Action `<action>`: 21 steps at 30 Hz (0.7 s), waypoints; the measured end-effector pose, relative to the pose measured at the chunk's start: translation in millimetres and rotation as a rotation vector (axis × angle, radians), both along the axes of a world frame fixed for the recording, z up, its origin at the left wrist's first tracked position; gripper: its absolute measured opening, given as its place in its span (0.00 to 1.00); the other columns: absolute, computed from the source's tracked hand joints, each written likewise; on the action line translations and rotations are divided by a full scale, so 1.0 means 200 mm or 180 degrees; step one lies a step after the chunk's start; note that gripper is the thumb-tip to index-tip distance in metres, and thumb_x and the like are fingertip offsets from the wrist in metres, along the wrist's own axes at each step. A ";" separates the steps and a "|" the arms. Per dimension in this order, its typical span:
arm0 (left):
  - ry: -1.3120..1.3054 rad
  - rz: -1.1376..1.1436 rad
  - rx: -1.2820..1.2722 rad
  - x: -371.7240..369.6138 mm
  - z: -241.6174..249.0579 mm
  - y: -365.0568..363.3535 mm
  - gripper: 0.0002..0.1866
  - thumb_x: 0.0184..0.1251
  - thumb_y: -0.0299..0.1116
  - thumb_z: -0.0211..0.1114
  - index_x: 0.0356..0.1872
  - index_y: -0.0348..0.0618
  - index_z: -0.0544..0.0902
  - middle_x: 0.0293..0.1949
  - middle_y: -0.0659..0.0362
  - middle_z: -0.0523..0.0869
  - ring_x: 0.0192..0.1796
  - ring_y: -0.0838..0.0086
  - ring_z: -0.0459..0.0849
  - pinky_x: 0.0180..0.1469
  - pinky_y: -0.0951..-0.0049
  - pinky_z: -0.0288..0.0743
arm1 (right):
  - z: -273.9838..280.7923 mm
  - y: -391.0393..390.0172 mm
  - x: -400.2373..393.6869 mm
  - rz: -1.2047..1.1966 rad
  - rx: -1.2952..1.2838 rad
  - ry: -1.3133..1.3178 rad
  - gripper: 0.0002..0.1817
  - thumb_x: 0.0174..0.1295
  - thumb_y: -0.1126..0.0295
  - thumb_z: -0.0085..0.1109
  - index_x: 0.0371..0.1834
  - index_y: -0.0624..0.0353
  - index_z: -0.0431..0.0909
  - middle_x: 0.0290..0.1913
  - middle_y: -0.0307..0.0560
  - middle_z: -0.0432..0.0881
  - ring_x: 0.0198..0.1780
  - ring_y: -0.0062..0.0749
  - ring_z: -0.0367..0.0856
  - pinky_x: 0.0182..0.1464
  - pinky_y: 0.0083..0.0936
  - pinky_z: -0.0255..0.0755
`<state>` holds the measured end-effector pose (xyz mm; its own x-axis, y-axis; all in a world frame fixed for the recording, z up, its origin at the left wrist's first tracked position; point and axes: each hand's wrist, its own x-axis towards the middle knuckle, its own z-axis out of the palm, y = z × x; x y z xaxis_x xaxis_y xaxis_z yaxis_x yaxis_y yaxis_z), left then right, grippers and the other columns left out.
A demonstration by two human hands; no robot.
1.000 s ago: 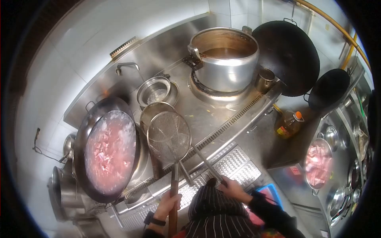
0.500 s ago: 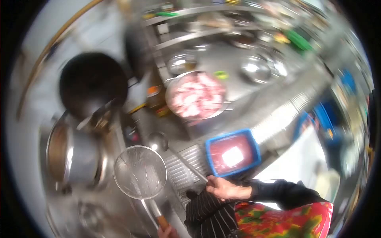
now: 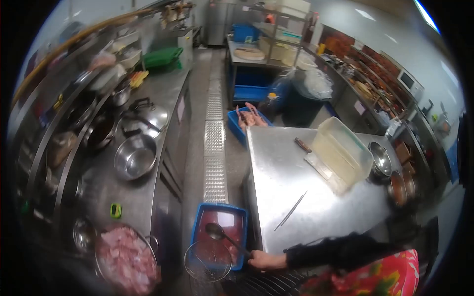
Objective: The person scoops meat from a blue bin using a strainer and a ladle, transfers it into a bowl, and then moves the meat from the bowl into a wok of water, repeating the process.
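Note:
My right hand [image 3: 266,260] is closed round the handle of a metal ladle [image 3: 216,231], whose bowl hangs over a blue tub [image 3: 196,224] of reddish liquid. A round wire strainer [image 3: 207,261] overlaps the tub's near left corner; its handle is not visible. My left hand is out of view. At the lower left, a metal pot [image 3: 126,259] is full of pale pink raw meat pieces. A small green timer [image 3: 115,210] lies on the left counter near it.
The left steel counter [image 3: 94,197] holds an empty pot [image 3: 135,157] and a lid [image 3: 153,118]. On the right steel table [image 3: 276,172] are a cleaver [image 3: 316,165], thin sticks [image 3: 290,211] and a plastic bin [image 3: 345,153]. Another blue tub [image 3: 237,130] of meat stands beyond.
The view has swung right and up along the aisle. The ladle and strainer are now over the blue tub, away from the stove side. My left hand has left the view.

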<state>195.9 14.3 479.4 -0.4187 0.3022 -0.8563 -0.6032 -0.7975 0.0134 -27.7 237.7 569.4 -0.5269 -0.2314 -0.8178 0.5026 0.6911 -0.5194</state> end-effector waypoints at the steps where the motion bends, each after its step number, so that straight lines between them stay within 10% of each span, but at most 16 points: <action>1: 0.0242 -0.0047 0.0522 -0.03 -0.26 -0.08 0.12 0.76 0.42 0.55 0.31 0.52 0.74 0.24 0.66 0.73 0.27 0.80 0.72 0.31 0.77 0.67 | -0.07 -0.08 -0.01 -0.0442 0.0046 -0.0102 0.22 0.71 0.53 0.56 0.39 0.66 0.76 0.17 0.47 0.77 0.13 0.32 0.75 0.18 0.33 0.68; 8: 0.0002 -0.1715 -0.0103 -0.37 -1.59 -0.31 0.23 0.72 0.49 0.49 0.58 0.45 0.76 0.52 0.48 0.83 0.62 0.59 0.78 0.55 0.54 0.73 | -0.65 -0.44 0.01 -0.1061 0.0932 0.0563 0.30 0.69 0.44 0.57 0.45 0.68 0.77 0.34 0.64 0.86 0.36 0.56 0.88 0.38 0.44 0.80; 10: -0.0411 -0.1448 -0.1458 -0.61 -1.38 -0.21 0.04 0.68 0.23 0.52 0.33 0.33 0.73 0.18 0.53 0.76 0.14 0.62 0.76 0.17 0.63 0.75 | -0.82 -0.44 0.03 -0.1159 0.1397 0.0699 0.22 0.58 0.63 0.56 0.48 0.73 0.74 0.40 0.72 0.84 0.47 0.66 0.84 0.52 0.48 0.77; 12: -0.0545 -0.2542 -0.2378 -0.72 -1.41 -0.16 0.14 0.70 0.29 0.53 0.45 0.27 0.81 0.32 0.39 0.87 0.28 0.54 0.88 0.28 0.56 0.84 | -0.94 -0.38 0.02 -0.0947 0.1332 0.0776 0.22 0.59 0.64 0.56 0.51 0.71 0.72 0.41 0.72 0.84 0.46 0.66 0.84 0.51 0.51 0.77; 21: 0.0565 -0.4756 -0.4710 -0.90 -1.43 -0.27 0.38 0.72 0.35 0.53 0.80 0.43 0.48 0.49 0.39 0.83 0.50 0.43 0.85 0.49 0.48 0.79 | -1.66 -0.30 0.00 -0.0608 0.2632 0.0968 0.28 0.62 0.64 0.55 0.67 0.57 0.68 0.45 0.59 0.82 0.43 0.55 0.86 0.46 0.48 0.79</action>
